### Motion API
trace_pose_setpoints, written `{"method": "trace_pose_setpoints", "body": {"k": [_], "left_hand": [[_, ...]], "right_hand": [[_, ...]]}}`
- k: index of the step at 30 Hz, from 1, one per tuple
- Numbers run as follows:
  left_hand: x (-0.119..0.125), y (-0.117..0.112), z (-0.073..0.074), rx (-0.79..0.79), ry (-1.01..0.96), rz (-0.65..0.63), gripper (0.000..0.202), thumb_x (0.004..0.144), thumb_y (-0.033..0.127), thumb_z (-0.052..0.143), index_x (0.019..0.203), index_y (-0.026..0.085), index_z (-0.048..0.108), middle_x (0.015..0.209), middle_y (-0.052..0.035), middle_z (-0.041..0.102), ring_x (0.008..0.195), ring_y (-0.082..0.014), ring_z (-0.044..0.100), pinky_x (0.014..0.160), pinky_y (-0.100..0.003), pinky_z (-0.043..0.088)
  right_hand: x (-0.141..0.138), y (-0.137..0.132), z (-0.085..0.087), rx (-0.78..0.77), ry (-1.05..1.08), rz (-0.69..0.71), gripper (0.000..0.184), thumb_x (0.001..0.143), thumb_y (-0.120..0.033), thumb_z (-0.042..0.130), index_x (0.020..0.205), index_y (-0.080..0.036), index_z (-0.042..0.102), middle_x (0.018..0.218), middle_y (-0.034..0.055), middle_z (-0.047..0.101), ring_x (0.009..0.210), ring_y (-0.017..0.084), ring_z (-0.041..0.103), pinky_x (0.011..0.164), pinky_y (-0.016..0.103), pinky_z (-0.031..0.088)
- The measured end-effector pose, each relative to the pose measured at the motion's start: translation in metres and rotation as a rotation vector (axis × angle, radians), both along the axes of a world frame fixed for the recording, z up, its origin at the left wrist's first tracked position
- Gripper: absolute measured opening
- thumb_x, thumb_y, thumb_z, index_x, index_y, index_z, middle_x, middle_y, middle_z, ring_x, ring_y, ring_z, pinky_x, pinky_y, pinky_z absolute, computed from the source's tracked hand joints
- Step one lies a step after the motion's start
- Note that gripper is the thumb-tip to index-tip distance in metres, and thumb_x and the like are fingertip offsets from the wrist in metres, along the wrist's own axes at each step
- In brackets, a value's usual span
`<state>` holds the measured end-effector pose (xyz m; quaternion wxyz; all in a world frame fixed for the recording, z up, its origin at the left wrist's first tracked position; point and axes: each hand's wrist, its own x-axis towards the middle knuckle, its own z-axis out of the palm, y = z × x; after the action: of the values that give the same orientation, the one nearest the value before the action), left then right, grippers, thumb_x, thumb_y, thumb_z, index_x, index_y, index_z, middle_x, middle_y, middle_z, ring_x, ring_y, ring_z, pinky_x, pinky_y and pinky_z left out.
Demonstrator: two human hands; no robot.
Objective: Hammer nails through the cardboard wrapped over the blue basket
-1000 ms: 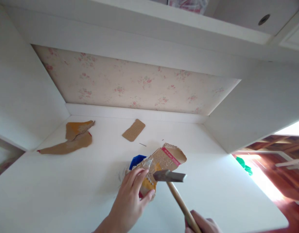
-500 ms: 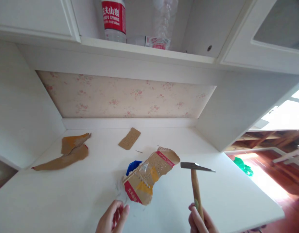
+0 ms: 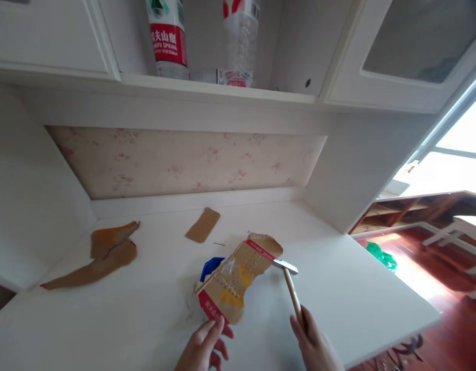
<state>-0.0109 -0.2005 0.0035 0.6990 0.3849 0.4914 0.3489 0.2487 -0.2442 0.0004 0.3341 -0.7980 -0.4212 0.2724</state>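
Note:
My right hand (image 3: pixel 314 345) is wrapped round the wooden handle of a small hammer (image 3: pixel 292 288). Its metal head (image 3: pixel 284 266) lies low beside the upper right end of a torn cardboard piece (image 3: pixel 238 275) with rows of holes, red print and yellow tape. My left hand (image 3: pixel 205 345) is at the lower end of that cardboard, fingers loosely spread and touching its red corner; it holds nothing. A blue object (image 3: pixel 211 267) sticks out from under the cardboard's left side. All of this rests on a white desk (image 3: pixel 145 314).
Torn brown cardboard scraps (image 3: pixel 102 255) lie at the left, a small perforated piece (image 3: pixel 202 224) and a thin nail (image 3: pixel 219 243) further back. Water bottles (image 3: pixel 167 38) stand on the shelf above. The desk's right edge (image 3: pixel 408 288) drops to a red wooden floor.
The hammer head has come down and leftward, from mid-air to right beside the cardboard. My left hand has opened and moved up to the cardboard's lower end. The view has tilted up.

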Motion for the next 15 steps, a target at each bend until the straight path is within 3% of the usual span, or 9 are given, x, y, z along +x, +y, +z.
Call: {"method": "trace_pose_setpoints", "body": {"k": [4, 8, 12, 15], "left_hand": [[0.000, 0.007, 0.001, -0.034, -0.048, -0.032, 0.075, 0.060, 0.085, 0.066, 0.080, 0.012, 0.068, 0.085, -0.0097, 0.066, 0.059, -0.0125, 0.054, 0.047, -0.023, 0.036], [-0.014, 0.015, 0.008, -0.019, -0.068, -0.253, 0.076, 0.062, 0.083, 0.067, 0.087, 0.011, 0.070, 0.089, -0.0098, 0.066, 0.064, -0.0133, 0.056, 0.055, -0.025, 0.040], [-0.032, 0.028, 0.017, 0.044, -0.055, -0.474, 0.068, 0.072, 0.072, 0.070, 0.105, 0.012, 0.070, 0.099, -0.0108, 0.068, 0.074, -0.0151, 0.059, 0.066, -0.028, 0.044], [-0.039, 0.038, 0.019, 0.073, -0.022, -0.528, 0.061, 0.081, 0.069, 0.064, 0.102, 0.013, 0.070, 0.101, -0.0113, 0.067, 0.077, -0.0161, 0.059, 0.071, -0.029, 0.045]], "right_hand": [[-0.011, 0.018, -0.008, -0.054, -0.016, 0.058, 0.060, 0.094, -0.059, 0.033, 0.133, -0.014, 0.047, 0.127, 0.0181, 0.069, 0.118, 0.030, 0.064, 0.097, 0.039, 0.046], [-0.021, 0.036, -0.004, -0.098, -0.042, 0.138, 0.057, 0.098, -0.048, 0.031, 0.138, -0.009, 0.044, 0.132, 0.0202, 0.065, 0.120, 0.029, 0.063, 0.096, 0.037, 0.046], [-0.026, 0.054, 0.006, -0.123, -0.078, 0.222, 0.047, 0.098, -0.040, 0.039, 0.137, -0.015, 0.048, 0.126, 0.0151, 0.070, 0.112, 0.027, 0.068, 0.090, 0.033, 0.048], [-0.031, 0.065, 0.011, -0.120, -0.117, 0.264, 0.044, 0.098, -0.032, 0.038, 0.138, -0.016, 0.048, 0.130, 0.0140, 0.068, 0.116, 0.025, 0.066, 0.092, 0.031, 0.046]]}}
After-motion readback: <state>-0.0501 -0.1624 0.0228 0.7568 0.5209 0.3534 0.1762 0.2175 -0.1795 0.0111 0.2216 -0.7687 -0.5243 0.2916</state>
